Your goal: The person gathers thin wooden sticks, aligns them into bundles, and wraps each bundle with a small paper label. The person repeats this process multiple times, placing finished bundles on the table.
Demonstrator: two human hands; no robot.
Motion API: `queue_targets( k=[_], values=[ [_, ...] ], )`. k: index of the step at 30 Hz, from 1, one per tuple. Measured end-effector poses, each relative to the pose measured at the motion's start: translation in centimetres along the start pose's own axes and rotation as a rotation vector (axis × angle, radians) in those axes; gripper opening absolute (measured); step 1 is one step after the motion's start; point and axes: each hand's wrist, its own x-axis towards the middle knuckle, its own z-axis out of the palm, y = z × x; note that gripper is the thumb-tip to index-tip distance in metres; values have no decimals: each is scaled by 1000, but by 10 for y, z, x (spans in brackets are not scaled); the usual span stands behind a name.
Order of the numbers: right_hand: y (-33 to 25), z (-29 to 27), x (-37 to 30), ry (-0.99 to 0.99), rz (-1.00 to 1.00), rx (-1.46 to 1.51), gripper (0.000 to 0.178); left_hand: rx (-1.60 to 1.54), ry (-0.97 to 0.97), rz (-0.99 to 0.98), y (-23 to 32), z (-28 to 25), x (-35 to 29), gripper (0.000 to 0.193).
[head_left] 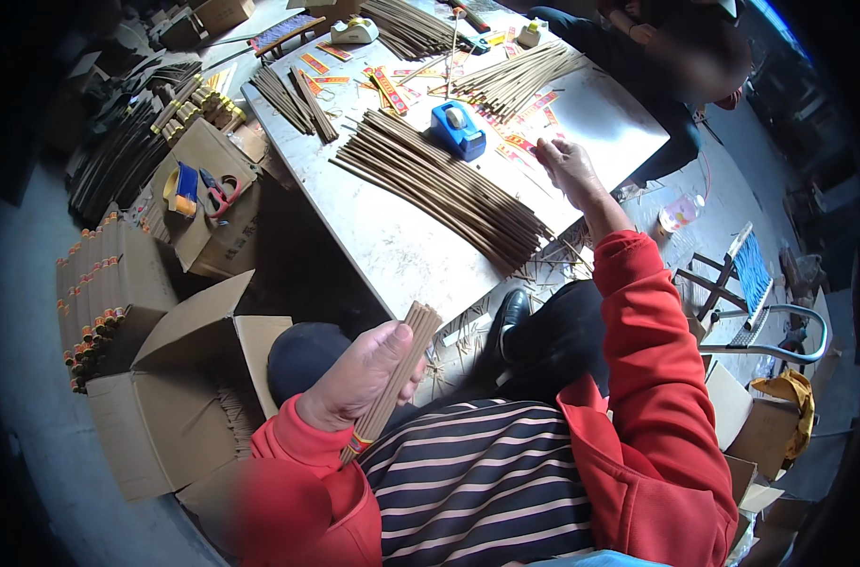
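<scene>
Gripping the bundle of incense sticks (392,378), your left hand (359,378) is closed round it, kept upright near your lap so the ends stay even. Your right hand (567,170) (loosely open, holding nothing I can make out) reaches over the table (392,246), beside the blue tape dispenser (458,128) and loose sticks (444,189).

The left grip (359,378) closes round a tan-brown bundle of sticks (397,373) banded red and yellow at its lower end. Both sleeves (652,378) are bright red over a dark top striped pale pink (477,482). Ahead of the right grip (567,170), a blue tape dispenser (458,128) sits on the pale grey counter (392,246) (brown sticks (444,189) lie beside it).
</scene>
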Motion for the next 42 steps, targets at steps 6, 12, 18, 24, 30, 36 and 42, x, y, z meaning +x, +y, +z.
queue_targets(
  k=[6,12,18,24,30,36,42],
  values=[
    [0,3,-10,-37,-15,167,21,-7,-2,8,-5,6,-12,49],
    [35,15,20,120,-142,-313,20,-14,-6,2,-3,1,-1,49],
    [60,4,45,29,-188,-598,24,-29,9,-19,4,-12,25,48],
    [59,16,59,-128,-209,-833,32,-30,14,-47,9,-29,53,49],
    [72,26,87,65,-377,-803,34,-28,15,-41,12,-39,65,49],
    [68,25,111,-25,-8,-747,33,-11,32,-51,15,-44,65,49],
    [55,34,88,246,-506,-565,13,21,33,-23,14,-39,46,50]
  ],
)
